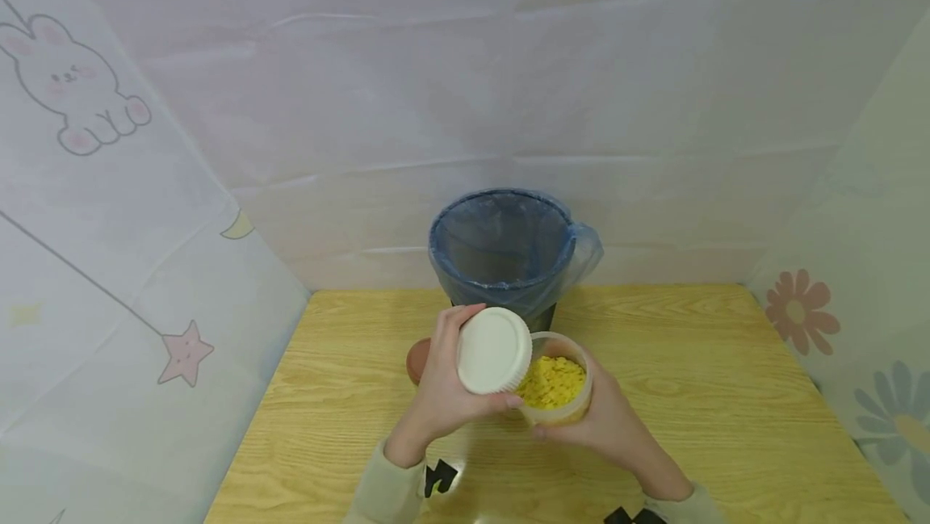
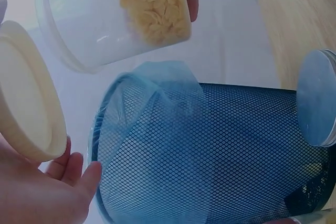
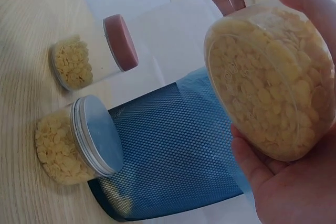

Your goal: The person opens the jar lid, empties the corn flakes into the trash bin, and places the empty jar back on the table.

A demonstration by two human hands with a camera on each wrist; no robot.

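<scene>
In the head view my left hand (image 1: 439,387) holds a white screw lid (image 1: 494,350) by its ribbed edge, top facing the camera. Beside it, my right hand (image 1: 610,419) grips an uncapped clear plastic jar (image 2: 84,11) around its side. Yellow flakes (image 1: 554,383) fill the lower part of that jar. The lid is off the mouth, overlapping its left rim in the head view; a gap shows between them in the left wrist view. Both hands are in front of a mesh bin (image 2: 252,140) lined with a blue plastic bag (image 1: 501,294).
Two more jars of pale flakes stand on the wooden table (image 1: 320,403): one with a silver lid (image 3: 102,135) close by the bin, one with a reddish-brown lid (image 3: 121,43). Behind the bin hangs a pale curtain-like backdrop (image 1: 363,104), with printed sheets along both sides.
</scene>
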